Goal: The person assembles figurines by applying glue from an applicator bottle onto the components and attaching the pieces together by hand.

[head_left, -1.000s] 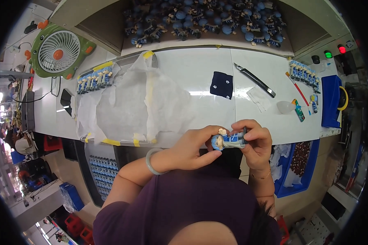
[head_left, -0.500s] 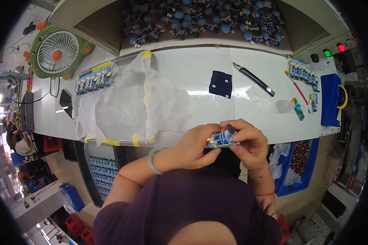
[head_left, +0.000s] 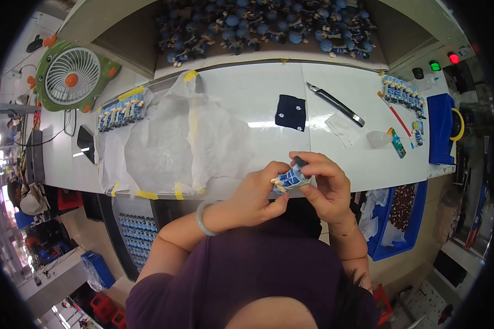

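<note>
Left hand (head_left: 256,196) and right hand (head_left: 330,189) are holding a doll (head_left: 291,178)
Both grips are clamping it right of frame centre.

We see a white workbench (head_left: 233,90) spanning the middle of the frame. A green fan (head_left: 70,81) stands at its upper left. Thin white paper (head_left: 153,137) (edged with yellow tape) covers the left part; a navy cloth (head_left: 290,113) lies near centre, and a black utility knife (head_left: 335,103) and blue-haired figurines (head_left: 403,93) right.
</note>
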Demonstrator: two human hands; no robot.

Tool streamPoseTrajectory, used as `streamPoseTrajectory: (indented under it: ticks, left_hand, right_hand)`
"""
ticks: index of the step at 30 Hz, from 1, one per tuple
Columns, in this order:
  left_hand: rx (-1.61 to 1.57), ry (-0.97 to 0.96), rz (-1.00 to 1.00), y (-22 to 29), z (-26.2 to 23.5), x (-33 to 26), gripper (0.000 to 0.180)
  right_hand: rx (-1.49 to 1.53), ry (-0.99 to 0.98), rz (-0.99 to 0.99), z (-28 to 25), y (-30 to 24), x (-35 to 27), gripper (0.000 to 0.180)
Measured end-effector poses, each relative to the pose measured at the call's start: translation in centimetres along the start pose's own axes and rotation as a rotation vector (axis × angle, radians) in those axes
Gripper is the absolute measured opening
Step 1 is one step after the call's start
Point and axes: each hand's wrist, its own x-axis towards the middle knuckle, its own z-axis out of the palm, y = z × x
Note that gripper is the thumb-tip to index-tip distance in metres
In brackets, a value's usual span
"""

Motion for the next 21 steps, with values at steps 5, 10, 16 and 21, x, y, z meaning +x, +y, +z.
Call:
streamPoseTrajectory:
  ticks: [5, 10, 16, 21]
  left_hand:
    - [-0.049, -0.016, -0.105, 0.1, -0.3, -0.5, 0.033]
    - [-0.06, 0.002, -0.134, -0.2, -0.3, -0.4, 0.034]
    - [0.094, -0.017, -0.019, -0.4, -0.1, -0.3, 0.037]
    - [0.19, 0.034, 0.227, -1.0, -0.2, -0.6, 0.038]
  right_hand:
    - [-0.698, 0.599, -0.266, -3.5, 1.7, -2.1, 0.054]
    - [-0.779, 1.057, -0.014, -9.4, 2.6, -2.6, 0.057]
    - [-0.637, 0.671, 0.342, -13.6, 4.6, -3.6, 0.043]
    - [-0.211, 0.515, 0.253, -8.2, 1.8, -3.5, 0.034]
